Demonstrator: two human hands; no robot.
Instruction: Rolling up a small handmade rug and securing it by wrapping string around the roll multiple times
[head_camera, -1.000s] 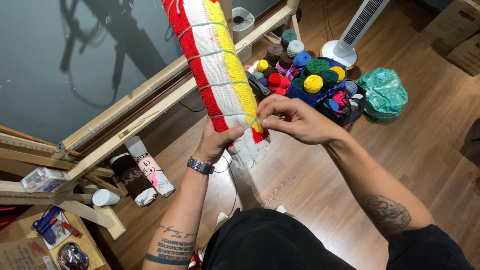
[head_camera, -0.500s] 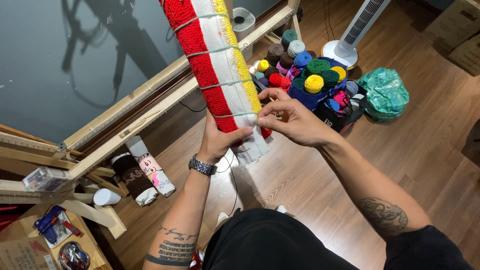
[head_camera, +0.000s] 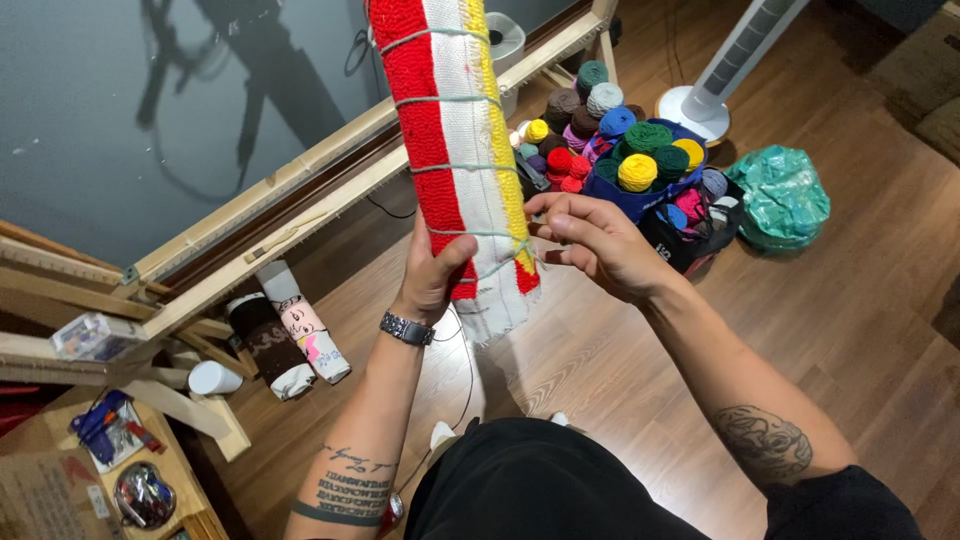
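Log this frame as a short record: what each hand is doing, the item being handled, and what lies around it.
item: rolled rug, red, white and yellow, held upright and bound by loops of pale string
left hand: grips the roll near its lower end, thumb across the red side
right hand: at the roll's yellow edge, fingertips pinching the string
behind: wooden frame leaning at a grey wall
floor right: yarn balls in bags, green bag, tower fan
floor left: two rolled rugs
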